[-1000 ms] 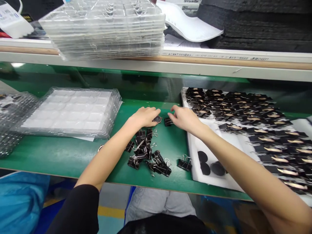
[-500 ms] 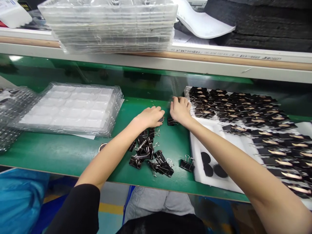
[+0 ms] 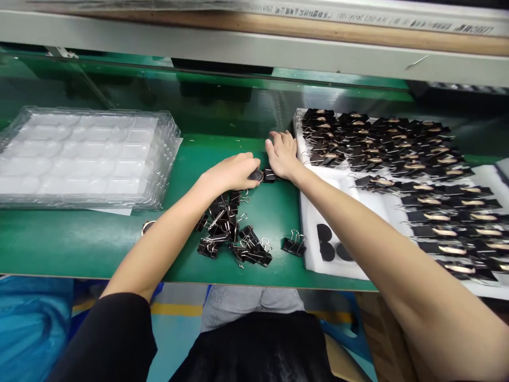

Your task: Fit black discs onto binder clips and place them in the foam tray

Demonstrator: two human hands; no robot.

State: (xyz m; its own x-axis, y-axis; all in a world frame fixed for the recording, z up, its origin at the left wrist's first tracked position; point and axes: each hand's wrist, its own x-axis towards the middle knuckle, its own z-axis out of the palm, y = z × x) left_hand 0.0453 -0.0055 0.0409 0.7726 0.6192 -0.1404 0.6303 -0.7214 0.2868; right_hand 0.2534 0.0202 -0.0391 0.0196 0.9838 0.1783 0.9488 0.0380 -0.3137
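Observation:
My left hand (image 3: 234, 171) is closed around a small dark round disc (image 3: 255, 175) with a lighter rim, low over the green table. Just right of that disc, a black binder clip (image 3: 270, 175) lies close to my right hand (image 3: 283, 155). That hand is empty as far as I can see, its fingers and thumb apart beside the left wall of the white foam tray (image 3: 303, 212). Below my left hand is a pile of black binder clips (image 3: 222, 220) with silver handles. A single binder clip (image 3: 294, 244) stands apart near the tray.
Rows of clipped black pieces (image 3: 382, 138) fill much of the foam tray area, and loose black discs (image 3: 326, 250) lie in its front corner. Stacked clear plastic trays (image 3: 87, 159) stand at left. A round piece (image 3: 147, 227) lies beside my left forearm. A shelf edge (image 3: 238, 45) crosses above.
The view has tilted down, so everything appears higher and further left. My left hand with the disc has come slightly nearer the clip by my right hand.

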